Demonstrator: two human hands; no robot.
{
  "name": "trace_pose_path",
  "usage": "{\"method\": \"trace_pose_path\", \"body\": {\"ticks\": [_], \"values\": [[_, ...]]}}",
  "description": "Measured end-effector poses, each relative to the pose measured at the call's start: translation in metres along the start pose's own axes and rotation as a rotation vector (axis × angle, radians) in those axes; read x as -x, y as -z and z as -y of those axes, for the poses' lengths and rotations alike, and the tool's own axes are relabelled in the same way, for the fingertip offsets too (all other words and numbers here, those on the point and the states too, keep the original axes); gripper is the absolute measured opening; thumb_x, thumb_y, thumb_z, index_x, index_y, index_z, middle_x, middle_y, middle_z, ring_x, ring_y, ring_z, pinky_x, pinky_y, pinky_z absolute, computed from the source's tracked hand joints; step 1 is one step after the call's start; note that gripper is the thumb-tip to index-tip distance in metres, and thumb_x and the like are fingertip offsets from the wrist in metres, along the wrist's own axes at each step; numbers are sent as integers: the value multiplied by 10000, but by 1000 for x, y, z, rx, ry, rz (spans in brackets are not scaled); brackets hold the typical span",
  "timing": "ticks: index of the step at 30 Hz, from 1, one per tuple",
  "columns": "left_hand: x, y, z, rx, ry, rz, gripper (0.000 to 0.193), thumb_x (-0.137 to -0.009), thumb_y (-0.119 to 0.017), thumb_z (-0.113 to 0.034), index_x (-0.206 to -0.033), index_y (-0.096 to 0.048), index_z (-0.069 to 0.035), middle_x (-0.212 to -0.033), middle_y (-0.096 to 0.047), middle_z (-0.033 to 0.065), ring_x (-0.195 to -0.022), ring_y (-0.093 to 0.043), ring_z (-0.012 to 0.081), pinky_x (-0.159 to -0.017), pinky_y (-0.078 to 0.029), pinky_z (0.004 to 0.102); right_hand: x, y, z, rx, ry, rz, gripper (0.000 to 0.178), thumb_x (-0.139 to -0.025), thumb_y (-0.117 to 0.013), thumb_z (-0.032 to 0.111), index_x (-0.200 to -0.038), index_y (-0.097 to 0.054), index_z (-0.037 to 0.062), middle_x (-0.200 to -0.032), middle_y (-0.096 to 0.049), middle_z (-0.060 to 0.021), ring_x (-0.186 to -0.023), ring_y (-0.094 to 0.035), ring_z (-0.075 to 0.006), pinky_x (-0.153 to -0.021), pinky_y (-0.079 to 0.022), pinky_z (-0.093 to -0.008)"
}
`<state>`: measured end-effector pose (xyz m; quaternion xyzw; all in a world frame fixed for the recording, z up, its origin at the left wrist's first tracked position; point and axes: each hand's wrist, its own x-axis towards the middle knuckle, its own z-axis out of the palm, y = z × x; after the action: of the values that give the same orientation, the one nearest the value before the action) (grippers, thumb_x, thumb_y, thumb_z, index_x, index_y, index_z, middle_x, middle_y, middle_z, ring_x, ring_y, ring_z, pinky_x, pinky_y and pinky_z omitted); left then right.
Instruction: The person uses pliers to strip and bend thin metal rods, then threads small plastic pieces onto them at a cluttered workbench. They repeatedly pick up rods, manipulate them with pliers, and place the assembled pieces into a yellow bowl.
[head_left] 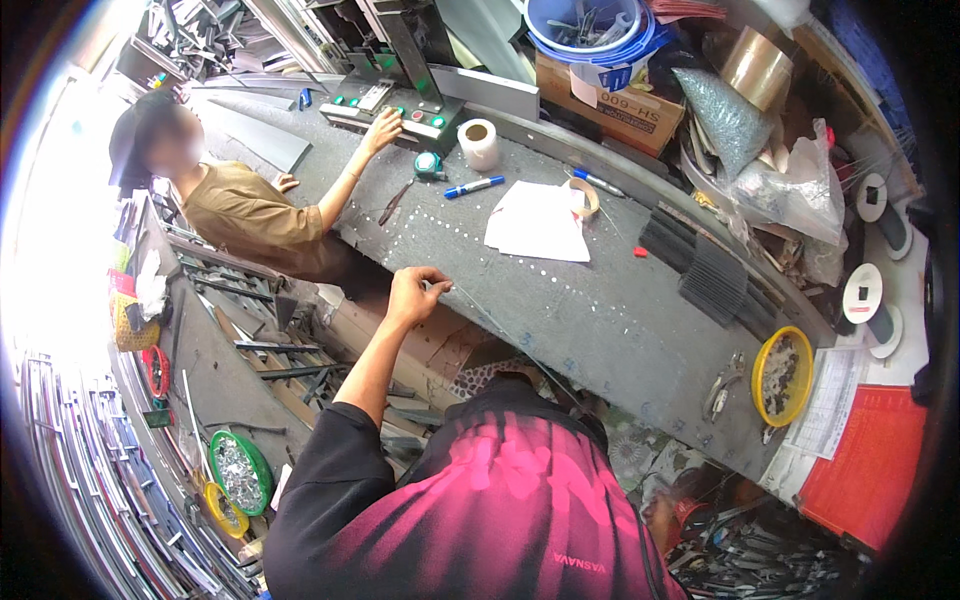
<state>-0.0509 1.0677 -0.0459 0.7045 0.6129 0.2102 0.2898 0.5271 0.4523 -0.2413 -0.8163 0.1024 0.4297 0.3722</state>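
Note:
Raised over the near edge of the grey workbench (640,350), my left hand (415,295) has its thumb and fingers pinched on the end of a thin pale cord (500,330). The cord slants down to the right along the bench edge and is lost beside my dark pink-and-black shirt. At the shirt's right side, a blurred skin-toned patch (660,515) may be my right hand; its fingers cannot be made out. White paper (540,222), a tape roll (584,198) and a blue marker (474,187) lie on the bench beyond my left hand.
A co-worker in a brown shirt (255,220) reaches to a button panel (400,118) at the far left. A tape measure (429,166), film roll (479,145), black ribbed strips (712,280) and yellow basket (782,375) stand on the bench. Metal profiles (285,345) fill racks left.

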Motion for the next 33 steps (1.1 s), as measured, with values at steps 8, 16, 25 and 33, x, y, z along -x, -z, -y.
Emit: {"method": "trace_pose_path", "body": {"ticks": [8, 16, 25, 33], "values": [[19, 1, 25, 7, 68, 0, 149, -891, -837, -154, -962, -835, -23, -801, -799, 110, -684, -729, 153, -675, -564, 322, 84, -63, -15, 191, -298, 311, 259, -1007, -743, 300, -873, -584, 146, -602, -453, 31, -505, -457, -146, -560, -417, -325], [14, 20, 82, -112, 215, -120, 169, -855, -866, -195, -950, -829, -61, -823, -790, 125, -744, -766, 262, -714, -574, 385, 76, 17, 41, -506, -481, 386, 259, -1016, -734, 194, -812, -578, 160, -598, -460, 47, -524, -466, -143, -651, -466, -385], [-9, 30, 95, -363, 314, -177, 202, -846, -886, -240, -980, -847, -92, -942, -816, 148, -901, -802, 310, -819, -606, 424, 71, 73, 148, -765, -4, 102, 355, -1097, -683, 277, -821, -525, 119, -588, -386, 19, -475, -390, -126, -458, -390, -283], [-21, 33, 118, -485, 115, -79, 297, -883, -839, -285, -1050, -840, -39, -1022, -812, 184, -908, -799, 326, -840, -606, 428, 30, 74, 184, -802, 103, -114, 326, -1035, -743, 326, -1153, -631, 43, -849, -575, -43, -710, -549, -163, -639, -511, -288]]}}
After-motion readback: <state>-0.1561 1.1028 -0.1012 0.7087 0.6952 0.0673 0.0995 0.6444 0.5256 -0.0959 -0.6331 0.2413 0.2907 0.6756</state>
